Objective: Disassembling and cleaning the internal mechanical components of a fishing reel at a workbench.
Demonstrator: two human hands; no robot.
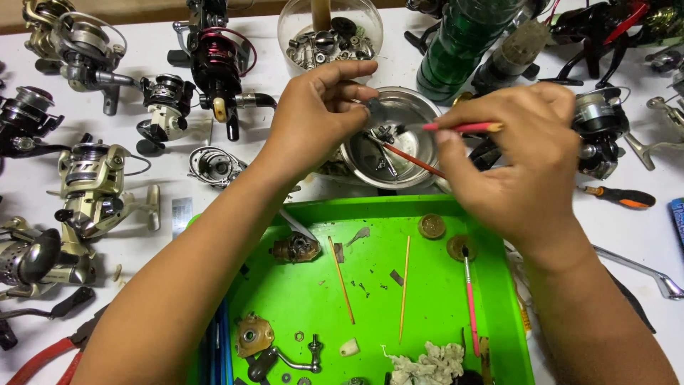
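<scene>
The left hand (317, 107) pinches a small dark reel part (373, 107) over the metal bowl (420, 165) at 12 o'clock, so the right hand (520, 164), gripping the red brush (417, 161), should dab gently.

Small dark metal reel part (372, 107) sitting pinched over round steel bowl (420, 107) — thin red-handled brush (463, 127) lying level, tip dipping in.
</scene>
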